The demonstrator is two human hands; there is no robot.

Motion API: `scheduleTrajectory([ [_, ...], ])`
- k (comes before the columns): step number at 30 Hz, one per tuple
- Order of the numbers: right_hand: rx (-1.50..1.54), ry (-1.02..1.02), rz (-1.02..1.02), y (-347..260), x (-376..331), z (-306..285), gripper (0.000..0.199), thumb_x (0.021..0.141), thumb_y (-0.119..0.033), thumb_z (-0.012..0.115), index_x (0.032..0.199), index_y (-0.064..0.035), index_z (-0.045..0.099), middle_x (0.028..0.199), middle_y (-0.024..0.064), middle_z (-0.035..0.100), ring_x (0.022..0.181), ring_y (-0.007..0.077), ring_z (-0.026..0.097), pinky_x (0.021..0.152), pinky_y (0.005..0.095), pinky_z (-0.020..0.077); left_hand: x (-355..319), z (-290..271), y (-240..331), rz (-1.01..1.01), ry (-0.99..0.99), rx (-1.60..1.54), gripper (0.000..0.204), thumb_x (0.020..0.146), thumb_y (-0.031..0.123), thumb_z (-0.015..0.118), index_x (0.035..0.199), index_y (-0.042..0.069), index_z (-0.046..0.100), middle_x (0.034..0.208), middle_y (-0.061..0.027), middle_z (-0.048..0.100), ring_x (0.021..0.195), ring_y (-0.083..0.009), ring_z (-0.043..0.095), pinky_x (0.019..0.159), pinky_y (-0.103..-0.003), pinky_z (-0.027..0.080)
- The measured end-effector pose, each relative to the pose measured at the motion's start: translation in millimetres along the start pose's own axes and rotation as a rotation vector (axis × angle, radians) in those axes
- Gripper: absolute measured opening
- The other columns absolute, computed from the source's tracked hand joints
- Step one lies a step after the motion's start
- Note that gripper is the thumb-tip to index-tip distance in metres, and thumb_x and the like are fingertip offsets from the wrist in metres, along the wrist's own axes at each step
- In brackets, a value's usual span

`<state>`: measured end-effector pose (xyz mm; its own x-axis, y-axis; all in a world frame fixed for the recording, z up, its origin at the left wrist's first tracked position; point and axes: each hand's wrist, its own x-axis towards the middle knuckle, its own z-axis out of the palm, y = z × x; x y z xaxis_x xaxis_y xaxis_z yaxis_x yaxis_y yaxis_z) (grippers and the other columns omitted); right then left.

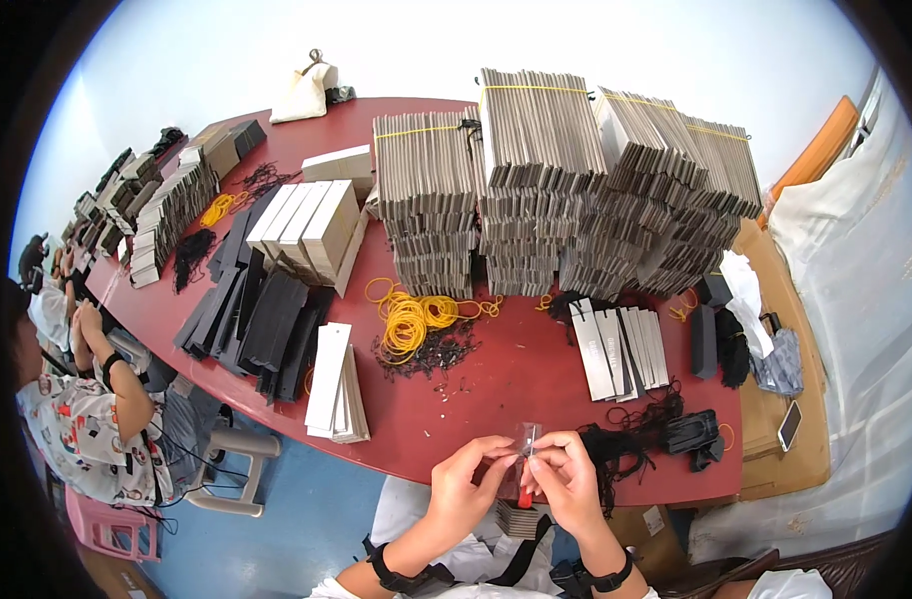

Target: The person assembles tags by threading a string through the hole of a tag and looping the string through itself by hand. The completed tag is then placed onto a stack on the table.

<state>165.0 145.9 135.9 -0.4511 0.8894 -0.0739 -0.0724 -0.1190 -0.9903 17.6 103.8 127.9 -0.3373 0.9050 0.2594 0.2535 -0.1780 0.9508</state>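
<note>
As seen from beside the seated worker, left to right:

Far left: another person [86, 419] in a patterned shirt sits at the rim of the dark red oval counter [496, 389], hands raised near the face.
Left of counter: rows of small grey and black card bundles [161, 205] run along the edge, with black flat card sleeves [256, 319] fanned out beside them.
Left of centre: a block of pale upright boxes [311, 225] stands behind a short stack of white rectangular cards [334, 384].
Centre: a heap of yellow rubber bands [411, 317] lies on black string loops [431, 351], in front of tall grey banded card stacks [566, 180].
Left hand [468, 479]: fingers closed in a pinch on the left edge of the small clear rectangular tag [528, 437].
Clear tag: held between both hands, just over the near rim of the counter, above a small pile of cards [521, 519] in the lap.
Right hand [568, 477]: fingers pinched shut on the tag's right side; something small and red [525, 495] shows under the palm.
Right of hands: tangled black cords [615, 449] and grey-and-white flat tags [620, 349] laid in a row.
Far right: a phone [790, 424] rests on a brown cardboard box [775, 469].
</note>
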Motion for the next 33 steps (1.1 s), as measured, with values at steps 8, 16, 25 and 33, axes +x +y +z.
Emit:
scheduleTrajectory([
  [8, 0.005, 0.012, 0.001, 2.8, 3.2, 2.3, 0.020, 0.094, -0.005, 0.054, 0.111, -0.0022, 0.044, 0.079, 0.0080, 0.064, 0.068, 0.0089, 0.059, 0.060, 0.0204, 0.0455, -2.7, 0.7, -4.8, 0.045, 0.002, 0.034, 0.019, 0.081, -0.005, 0.068, 0.099, -0.001, 0.064, 0.090, -0.0105, 0.070, 0.079, -0.0142, 0.069, 0.068, -0.026, 0.055],
  [16, 0.042, -0.059, 0.028, 5.6, -1.1, -3.0, 0.011, 0.094, -0.003, 0.054, 0.102, -0.0004, 0.048, 0.082, 0.0104, 0.065, 0.067, 0.0107, 0.061, 0.059, 0.0224, 0.0484, -8.9, -1.5, -4.2, 0.030, -0.011, -0.043, 0.014, 0.084, -0.003, 0.066, 0.098, -0.002, 0.064, 0.089, -0.0107, 0.069, 0.079, -0.0128, 0.067, 0.067, -0.024, 0.053],
  [25, -0.095, -0.122, -0.002, 8.6, -5.4, -7.2, 0.011, 0.095, -0.006, 0.056, 0.101, 0.0004, 0.050, 0.084, 0.0102, 0.067, 0.070, 0.0102, 0.062, 0.062, 0.0233, 0.0502, -2.4, -14.2, 4.2, -0.072, -0.225, -0.122, 0.008, 0.091, 0.006, 0.060, 0.091, -0.002, 0.063, 0.090, -0.0072, 0.059, 0.079, -0.0111, 0.058, 0.068, -0.024, 0.047],
  [33, -0.072, -0.112, -0.038, 6.8, -9.9, -3.6, 0.012, 0.095, -0.006, 0.056, 0.103, 0.0001, 0.050, 0.086, 0.0112, 0.067, 0.072, 0.0108, 0.063, 0.062, 0.0235, 0.0502, -8.5, -16.5, -6.7, -0.169, -0.216, -0.165, 0.009, 0.093, 0.008, 0.057, 0.095, -0.001, 0.059, 0.095, -0.0067, 0.056, 0.082, -0.0117, 0.057, 0.072, -0.024, 0.047],
])
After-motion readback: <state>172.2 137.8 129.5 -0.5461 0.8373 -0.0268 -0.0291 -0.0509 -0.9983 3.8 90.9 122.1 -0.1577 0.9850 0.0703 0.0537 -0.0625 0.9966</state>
